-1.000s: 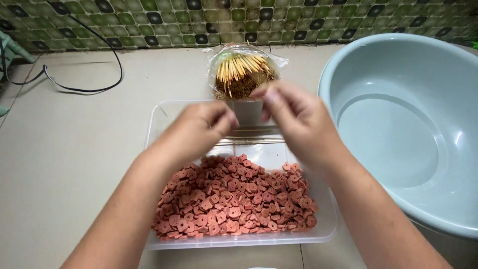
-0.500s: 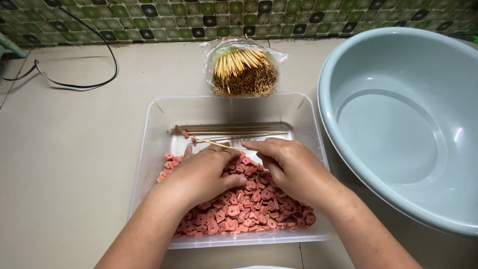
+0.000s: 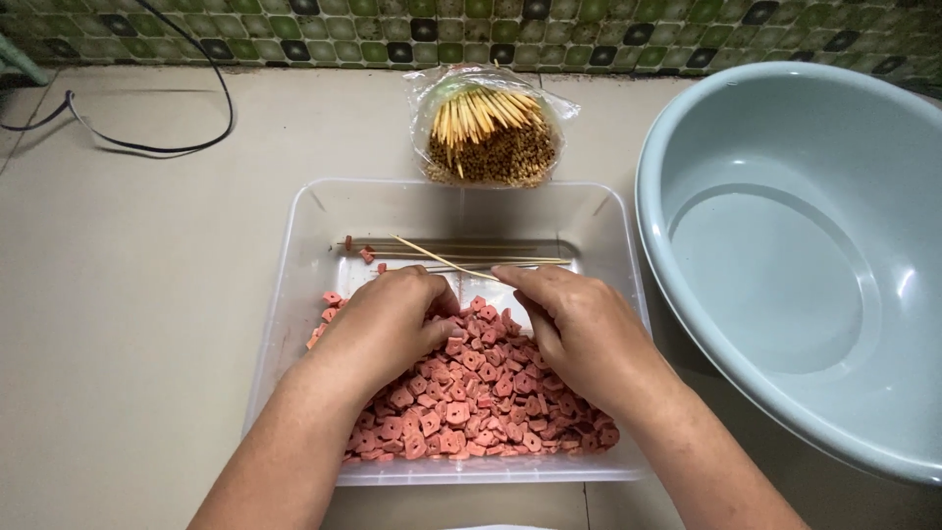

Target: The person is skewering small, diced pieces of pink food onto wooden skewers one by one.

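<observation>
My left hand [image 3: 388, 319] and right hand [image 3: 579, 329] rest curled on the pink sausage slices [image 3: 471, 393] at lower centre of the clear tray [image 3: 304, 255]; their grip I cannot tell. A skewer [image 3: 432, 258] juts from between them toward the tray's bare far end, while the basin [image 3: 785, 245] crowds the right edge.

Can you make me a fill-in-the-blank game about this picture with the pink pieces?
1. Both hands, left hand and right hand, rest on pink ____ pieces.
2. The pieces lie in a clear plastic ____.
3. The bag of wooden skewers stands ____ the container.
4. On the person's right stands an empty pale blue ____.

Missing words: sausage; container; behind; basin
</observation>
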